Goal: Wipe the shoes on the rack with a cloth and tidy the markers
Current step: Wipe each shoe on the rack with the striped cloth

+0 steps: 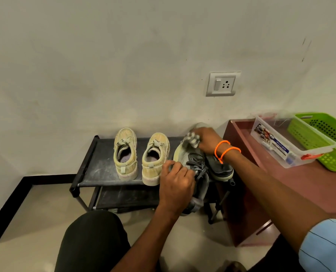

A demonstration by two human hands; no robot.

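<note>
A black shoe rack (pixel 98 165) stands against the wall. Two beige sneakers (pixel 125 154) (pixel 155 158) rest side by side on its top shelf. My left hand (pixel 176 185) grips a grey-and-black sneaker (pixel 197 165) by its heel end, tilted over the rack's right side. My right hand (pixel 206 140) presses a grey striped cloth (pixel 191 139) against the toe of that sneaker. Another dark shoe (pixel 220 169) lies just right of it, partly hidden by my wrist. No markers can be made out.
A maroon table (pixel 300 183) stands right of the rack. On it are a clear plastic box (pixel 288 142) and a green perforated basket (pixel 325 138). A wall socket (pixel 223 84) sits above the rack. My black-trousered knee (pixel 92 238) is in front.
</note>
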